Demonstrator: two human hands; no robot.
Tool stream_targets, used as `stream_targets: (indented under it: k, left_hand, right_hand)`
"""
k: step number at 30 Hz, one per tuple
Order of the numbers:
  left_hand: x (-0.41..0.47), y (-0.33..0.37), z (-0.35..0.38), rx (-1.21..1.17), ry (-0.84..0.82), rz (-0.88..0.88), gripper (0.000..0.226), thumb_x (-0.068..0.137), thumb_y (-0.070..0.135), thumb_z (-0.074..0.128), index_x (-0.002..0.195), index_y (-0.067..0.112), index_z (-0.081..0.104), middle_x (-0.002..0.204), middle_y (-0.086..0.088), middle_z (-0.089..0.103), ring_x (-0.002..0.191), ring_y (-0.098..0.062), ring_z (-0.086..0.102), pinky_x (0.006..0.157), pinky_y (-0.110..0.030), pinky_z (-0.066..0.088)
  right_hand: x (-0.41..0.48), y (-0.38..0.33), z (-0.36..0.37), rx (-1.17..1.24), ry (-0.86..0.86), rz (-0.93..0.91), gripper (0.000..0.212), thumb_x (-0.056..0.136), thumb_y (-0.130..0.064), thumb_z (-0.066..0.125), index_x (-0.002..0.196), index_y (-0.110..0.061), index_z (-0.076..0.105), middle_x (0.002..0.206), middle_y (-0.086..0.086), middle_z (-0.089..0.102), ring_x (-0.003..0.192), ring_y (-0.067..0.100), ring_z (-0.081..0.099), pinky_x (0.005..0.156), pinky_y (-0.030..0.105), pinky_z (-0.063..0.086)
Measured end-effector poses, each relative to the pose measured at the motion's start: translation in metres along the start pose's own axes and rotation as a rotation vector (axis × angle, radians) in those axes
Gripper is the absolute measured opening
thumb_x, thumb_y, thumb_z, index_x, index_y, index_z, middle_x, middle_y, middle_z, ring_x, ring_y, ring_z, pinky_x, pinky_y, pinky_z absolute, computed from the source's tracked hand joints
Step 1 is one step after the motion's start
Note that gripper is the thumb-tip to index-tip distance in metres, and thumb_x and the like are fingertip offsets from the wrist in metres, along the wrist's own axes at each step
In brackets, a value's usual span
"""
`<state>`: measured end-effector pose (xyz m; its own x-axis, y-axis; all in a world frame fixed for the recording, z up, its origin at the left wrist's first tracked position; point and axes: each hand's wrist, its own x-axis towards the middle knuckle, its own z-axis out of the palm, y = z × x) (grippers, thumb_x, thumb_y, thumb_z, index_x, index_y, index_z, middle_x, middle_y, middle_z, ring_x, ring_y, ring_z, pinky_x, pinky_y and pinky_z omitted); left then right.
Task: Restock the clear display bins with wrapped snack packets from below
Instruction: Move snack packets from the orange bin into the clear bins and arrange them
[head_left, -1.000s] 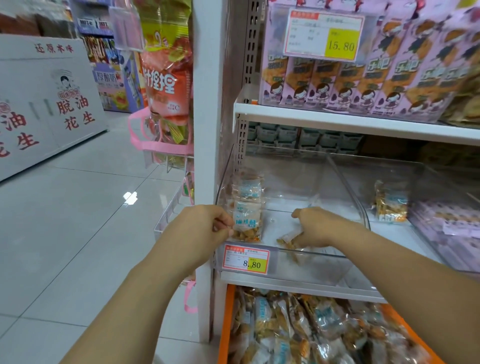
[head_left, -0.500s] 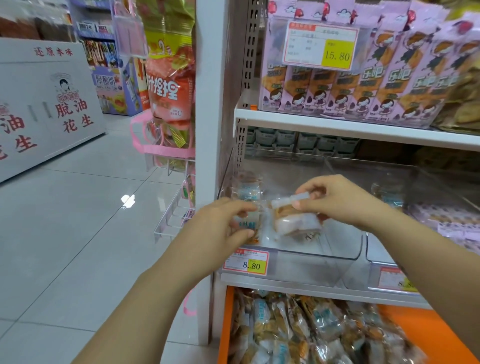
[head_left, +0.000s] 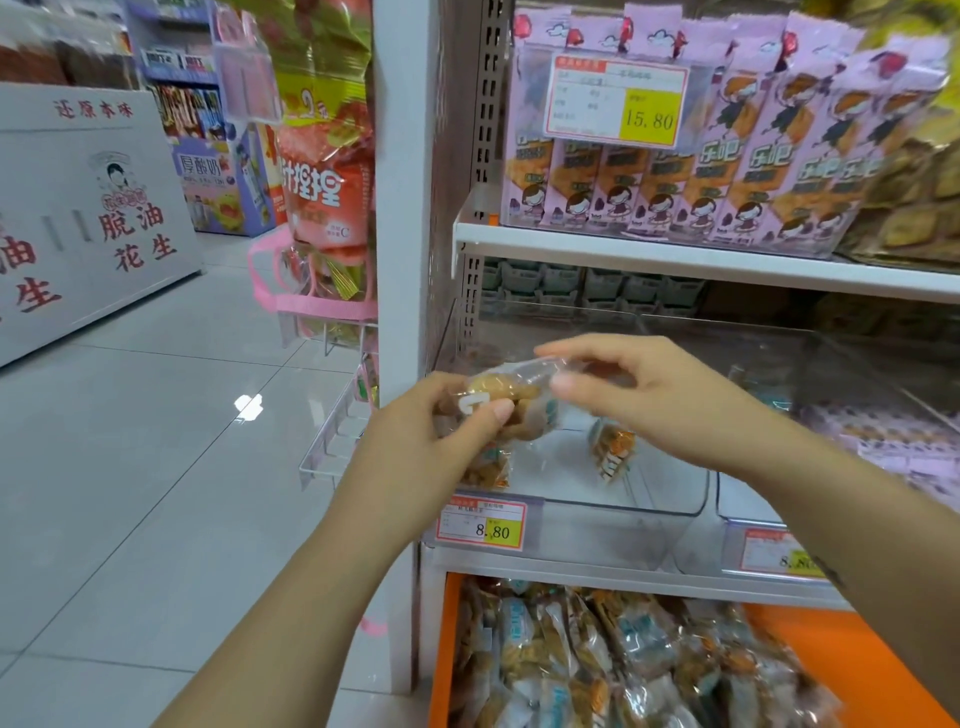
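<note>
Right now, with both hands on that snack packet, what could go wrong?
The packet is pinched only at its edges by the left hand and right hand above the clear bin, so it might slip and drop. A packet already inside stands tilted; dropping another could knock it over.

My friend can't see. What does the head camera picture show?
Two bare hands, left hand and right hand, hold one wrapped snack packet over a nearly empty clear display bin on a shop shelf. Below, an orange bin is piled with similar packets.
</note>
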<state>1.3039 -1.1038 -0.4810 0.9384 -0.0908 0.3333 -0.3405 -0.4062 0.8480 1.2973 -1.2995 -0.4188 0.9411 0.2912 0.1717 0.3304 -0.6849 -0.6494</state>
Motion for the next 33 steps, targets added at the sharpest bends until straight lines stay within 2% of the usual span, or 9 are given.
stream_targets:
  k: [2, 4, 6, 10, 15, 19, 23, 28, 33]
  left_hand:
    - [0.000, 0.001, -0.001, 0.001, -0.016, -0.047, 0.032, 0.085, 0.053, 0.054, 0.098, 0.027, 0.068, 0.082, 0.009, 0.068, 0.070, -0.003, 0.064, 0.066, -0.018, 0.052]
    - [-0.001, 0.004, -0.001, 0.008, -0.023, -0.090, 0.042, 0.086, 0.058, 0.046, 0.087, 0.023, 0.068, 0.077, 0.004, 0.068, 0.067, -0.009, 0.063, 0.067, -0.029, 0.052]
    - [-0.002, 0.005, -0.003, -0.012, -0.040, -0.109, 0.045, 0.086, 0.060, 0.042, 0.085, 0.023, 0.069, 0.075, 0.005, 0.068, 0.066, -0.004, 0.060, 0.063, -0.022, 0.044]
    - [0.001, 0.001, -0.008, -0.208, -0.173, -0.152, 0.032, 0.084, 0.046, 0.061, 0.112, 0.030, 0.063, 0.090, 0.014, 0.073, 0.082, 0.004, 0.067, 0.065, -0.006, 0.046]
    - [0.001, -0.002, 0.000, -0.409, -0.167, -0.259, 0.029, 0.087, 0.028, 0.064, 0.114, 0.018, 0.060, 0.093, 0.005, 0.074, 0.086, -0.006, 0.069, 0.070, -0.017, 0.048]
    - [0.004, -0.006, -0.010, 0.004, -0.033, -0.172, 0.017, 0.088, 0.026, 0.065, 0.103, 0.030, 0.058, 0.092, 0.015, 0.065, 0.086, 0.004, 0.059, 0.066, -0.008, 0.039]
    - [0.004, -0.018, -0.015, 0.213, -0.079, -0.179, 0.010, 0.090, 0.021, 0.063, 0.090, 0.030, 0.059, 0.080, 0.014, 0.060, 0.075, 0.003, 0.056, 0.056, -0.006, 0.035]
    - [0.005, -0.026, -0.009, 0.335, -0.167, -0.181, 0.016, 0.089, 0.016, 0.061, 0.082, 0.030, 0.061, 0.078, 0.017, 0.059, 0.071, 0.006, 0.053, 0.061, -0.007, 0.039]
    - [0.008, -0.030, -0.015, 0.343, -0.174, -0.207, 0.020, 0.088, 0.015, 0.063, 0.076, 0.030, 0.061, 0.075, 0.015, 0.062, 0.068, 0.003, 0.054, 0.060, -0.009, 0.039]
  right_hand:
    - [0.001, -0.004, 0.005, -0.075, -0.071, -0.043, 0.063, 0.076, -0.042, 0.071, 0.131, -0.040, 0.043, 0.105, -0.022, 0.053, 0.092, -0.005, 0.056, 0.077, 0.012, 0.049]
    - [0.004, -0.001, 0.011, -0.031, -0.036, -0.043, 0.065, 0.074, -0.027, 0.077, 0.128, -0.038, 0.043, 0.101, -0.016, 0.054, 0.084, 0.005, 0.061, 0.075, 0.018, 0.052]
    - [0.005, 0.003, 0.012, 0.114, 0.011, 0.007, 0.053, 0.074, -0.019, 0.078, 0.116, -0.036, 0.050, 0.092, -0.011, 0.058, 0.074, 0.012, 0.064, 0.072, 0.023, 0.053]
    - [0.004, 0.012, 0.013, 0.357, 0.097, 0.114, 0.051, 0.073, -0.016, 0.077, 0.116, -0.026, 0.052, 0.080, -0.009, 0.062, 0.072, 0.011, 0.068, 0.073, 0.026, 0.055]
    - [0.007, 0.013, 0.020, 0.615, 0.112, 0.155, 0.048, 0.070, -0.021, 0.075, 0.113, -0.023, 0.054, 0.095, 0.001, 0.072, 0.082, 0.017, 0.070, 0.070, 0.032, 0.058]
    - [0.014, 0.029, 0.013, 0.296, 0.205, 0.049, 0.035, 0.079, -0.006, 0.072, 0.102, -0.030, 0.061, 0.094, -0.007, 0.068, 0.079, 0.007, 0.064, 0.073, 0.020, 0.055]
    - [0.030, 0.049, 0.037, -0.261, 0.013, -0.021, 0.047, 0.079, -0.012, 0.073, 0.123, -0.025, 0.061, 0.110, -0.009, 0.062, 0.087, -0.004, 0.050, 0.072, 0.000, 0.036]
    - [0.056, 0.061, 0.088, -0.363, -0.107, -0.047, 0.041, 0.076, -0.017, 0.077, 0.115, -0.015, 0.064, 0.112, -0.001, 0.063, 0.092, 0.004, 0.050, 0.073, 0.012, 0.032]
    - [0.072, 0.062, 0.102, -0.366, -0.096, -0.042, 0.034, 0.073, -0.019, 0.080, 0.103, -0.012, 0.066, 0.104, 0.003, 0.062, 0.092, 0.011, 0.051, 0.076, 0.021, 0.039]
